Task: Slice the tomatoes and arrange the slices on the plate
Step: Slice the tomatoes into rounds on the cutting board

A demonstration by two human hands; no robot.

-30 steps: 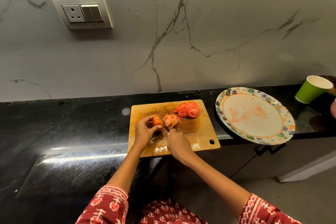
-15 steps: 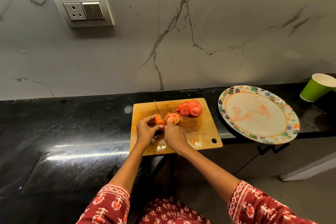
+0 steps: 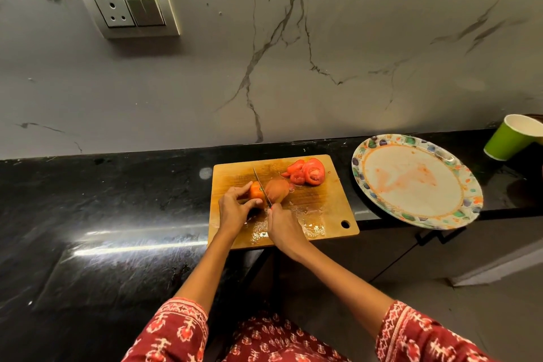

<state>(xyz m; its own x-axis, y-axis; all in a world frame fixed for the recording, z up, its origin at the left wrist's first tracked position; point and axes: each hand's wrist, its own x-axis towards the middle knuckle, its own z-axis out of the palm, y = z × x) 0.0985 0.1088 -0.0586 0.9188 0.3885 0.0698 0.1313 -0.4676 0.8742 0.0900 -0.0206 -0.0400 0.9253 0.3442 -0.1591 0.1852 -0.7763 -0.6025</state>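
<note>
Presently on record, one black table [image 3: 117, 214] under a grey marbled wall [image 3: 323, 67].

Item: wooden cutting board [image 3: 323, 206], lying at the near edge of the table, wet with juice and seeds along its near side, a hanging hole in its near right corner.

Item: tomato [image 3: 257, 190], orange-red, partly cut, on the middle of the board. The left hand [image 3: 233, 210] steadies it, fingers and thumb curled round its left end.

Item: cut tomato piece [image 3: 277, 189], just right of the blade, touching or nearly touching the held tomato; blurred.

Item: knife [image 3: 261, 185], thin blade, standing between the held tomato and the cut piece, tip pointing away toward the wall. The right hand [image 3: 283, 228] is closed round the handle, which is mostly hidden by the fingers.

Item: tomato slices [image 3: 308, 175], a small heap at the far right part of the board, apart from the tomato under the knife.

Item: plate [image 3: 363, 173], round, flowered rim, right of the board, its near edge overhanging the table; smeared with reddish juice, no slices on it.

Item: green paper cup [image 3: 509, 138], tilted, beyond the plate at the far right.

Item: socket and switch panel [image 3: 129, 10], on the wall, upper left.

Item: red patterned sleeves [image 3: 173, 329], both arms.
</note>
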